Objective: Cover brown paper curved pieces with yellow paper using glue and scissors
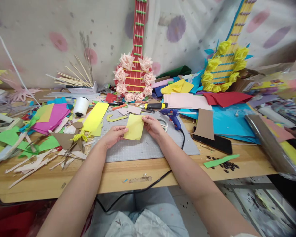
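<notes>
While the left hand [116, 134] pinches the yellow sheet [134, 128] by its left edge, the right hand [153, 125] by its upper right, fingertips closed, it's held over the grey mat [148, 149]; light, even tension should avoid creases.

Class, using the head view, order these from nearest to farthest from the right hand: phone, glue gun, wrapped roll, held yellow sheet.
1. Held yellow sheet: pinched in the right hand.
2. Glue gun: just to its right.
3. Phone: farther right.
4. Wrapped roll: far right.
</notes>
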The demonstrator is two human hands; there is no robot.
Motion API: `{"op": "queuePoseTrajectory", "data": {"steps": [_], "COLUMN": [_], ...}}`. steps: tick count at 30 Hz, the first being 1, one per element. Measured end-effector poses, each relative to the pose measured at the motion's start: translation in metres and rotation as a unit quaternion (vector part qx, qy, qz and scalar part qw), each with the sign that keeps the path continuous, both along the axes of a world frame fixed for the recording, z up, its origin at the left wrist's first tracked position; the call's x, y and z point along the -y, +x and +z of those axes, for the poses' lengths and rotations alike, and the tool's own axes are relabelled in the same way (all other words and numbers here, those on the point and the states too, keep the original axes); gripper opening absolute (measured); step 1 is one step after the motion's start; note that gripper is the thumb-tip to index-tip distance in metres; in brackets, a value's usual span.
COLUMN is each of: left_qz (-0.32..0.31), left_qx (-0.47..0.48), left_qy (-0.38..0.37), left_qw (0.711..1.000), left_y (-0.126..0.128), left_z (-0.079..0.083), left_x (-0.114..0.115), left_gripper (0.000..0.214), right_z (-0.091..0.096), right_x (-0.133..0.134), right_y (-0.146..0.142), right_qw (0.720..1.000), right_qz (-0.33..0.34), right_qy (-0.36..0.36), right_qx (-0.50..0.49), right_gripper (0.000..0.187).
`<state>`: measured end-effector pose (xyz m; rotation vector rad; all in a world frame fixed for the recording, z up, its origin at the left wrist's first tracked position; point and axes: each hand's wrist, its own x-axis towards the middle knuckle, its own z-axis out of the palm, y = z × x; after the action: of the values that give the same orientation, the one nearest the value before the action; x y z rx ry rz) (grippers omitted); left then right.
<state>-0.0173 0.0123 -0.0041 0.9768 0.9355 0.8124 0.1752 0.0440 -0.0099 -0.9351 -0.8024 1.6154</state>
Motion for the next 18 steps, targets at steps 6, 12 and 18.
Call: {"op": "queuePoseTrajectory", "data": {"steps": [6,12,18], "left_qz": [-0.010,-0.040,0.014], "left_qx": [0.005,-0.017,-0.237], "left_qy": [-0.008,-0.033,0.143], "left_qw": [1.000,0.998,0.961], "left_y": [-0.005,-0.014,-0.014], "left_z": [0.011,0.023,0.035], "left_x": [0.008,0.011,0.010], "left_gripper": [0.022,0.023,0.031], "right_z": [0.004,0.007,0.004], "right_x": [0.008,0.011,0.010], "right_y": [0.000,-0.001,-0.001], "right_qw": [1.000,0.998,0.997], "right_qz": [0.030,0.059,0.067], "right_qy": [-0.004,0.002,0.027], "right_qx": [-0.009,-0.026,-0.006], "right_gripper": [0.030,0.032,0.034]}}
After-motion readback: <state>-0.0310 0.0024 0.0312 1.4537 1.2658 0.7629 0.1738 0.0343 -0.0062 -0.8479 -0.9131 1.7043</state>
